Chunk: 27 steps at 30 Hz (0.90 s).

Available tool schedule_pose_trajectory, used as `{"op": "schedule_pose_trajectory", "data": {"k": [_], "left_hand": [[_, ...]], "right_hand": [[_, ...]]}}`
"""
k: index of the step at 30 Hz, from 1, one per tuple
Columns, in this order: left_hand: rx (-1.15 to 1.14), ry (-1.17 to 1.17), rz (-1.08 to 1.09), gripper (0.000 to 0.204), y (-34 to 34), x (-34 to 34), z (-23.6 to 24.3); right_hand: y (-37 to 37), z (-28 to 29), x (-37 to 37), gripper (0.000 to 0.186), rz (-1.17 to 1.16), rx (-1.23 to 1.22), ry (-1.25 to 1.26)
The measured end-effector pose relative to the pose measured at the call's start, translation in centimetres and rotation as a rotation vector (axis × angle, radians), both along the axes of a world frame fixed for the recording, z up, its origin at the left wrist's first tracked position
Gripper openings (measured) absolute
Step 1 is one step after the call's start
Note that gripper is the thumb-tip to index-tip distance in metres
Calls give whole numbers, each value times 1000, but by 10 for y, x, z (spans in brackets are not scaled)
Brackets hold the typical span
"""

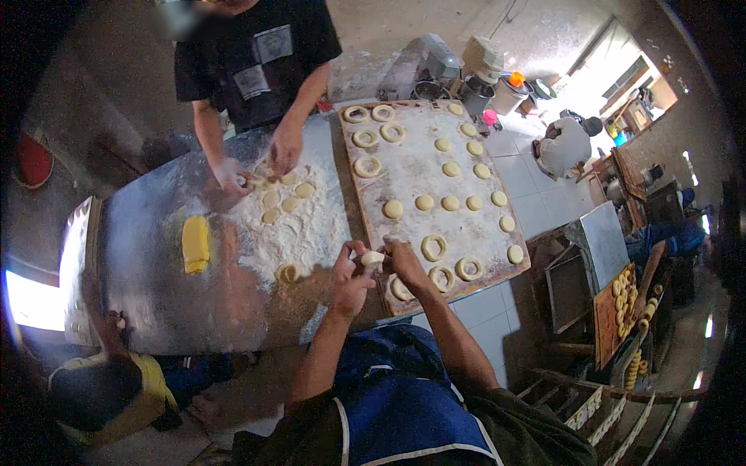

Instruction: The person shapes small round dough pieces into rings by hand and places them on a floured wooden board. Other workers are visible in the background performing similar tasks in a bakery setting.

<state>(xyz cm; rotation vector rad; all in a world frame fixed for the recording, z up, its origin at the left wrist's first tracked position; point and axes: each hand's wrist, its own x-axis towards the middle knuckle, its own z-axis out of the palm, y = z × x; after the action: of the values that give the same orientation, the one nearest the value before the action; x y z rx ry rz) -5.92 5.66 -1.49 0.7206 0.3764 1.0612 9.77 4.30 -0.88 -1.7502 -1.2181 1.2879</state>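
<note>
From where I stand, the dough piece [373, 259] sits between both hands at the floured board's [412, 175] left edge, pinched by the fingers of the left hand [353, 276], while the right hand's [404, 262] fingers curl just right of it, their grip unclear.

Dough piece [372, 259] partly hidden by fingers [343, 260], standing co-worker [256, 74] cut off by top edge
</note>
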Motion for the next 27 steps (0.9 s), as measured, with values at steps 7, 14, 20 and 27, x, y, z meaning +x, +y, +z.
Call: {"op": "schedule_pose_trajectory", "data": {"k": [7, 14, 20, 27], "left_hand": [[291, 651, 329, 15, -13, 81, 10], [213, 583, 634, 25, -22, 157, -13], [-222, 47, 187, 33, -36, 190, -24], [153, 545, 37, 26, -39, 210, -11]], "right_hand": [[-25, 10, 44, 69, -177, 262, 185], [-41, 11, 91, 69, -392, 220, 206], [-61, -10, 132, 69, -333, 405, 286], [-78, -7, 158, 68, -355, 286, 247]]}}
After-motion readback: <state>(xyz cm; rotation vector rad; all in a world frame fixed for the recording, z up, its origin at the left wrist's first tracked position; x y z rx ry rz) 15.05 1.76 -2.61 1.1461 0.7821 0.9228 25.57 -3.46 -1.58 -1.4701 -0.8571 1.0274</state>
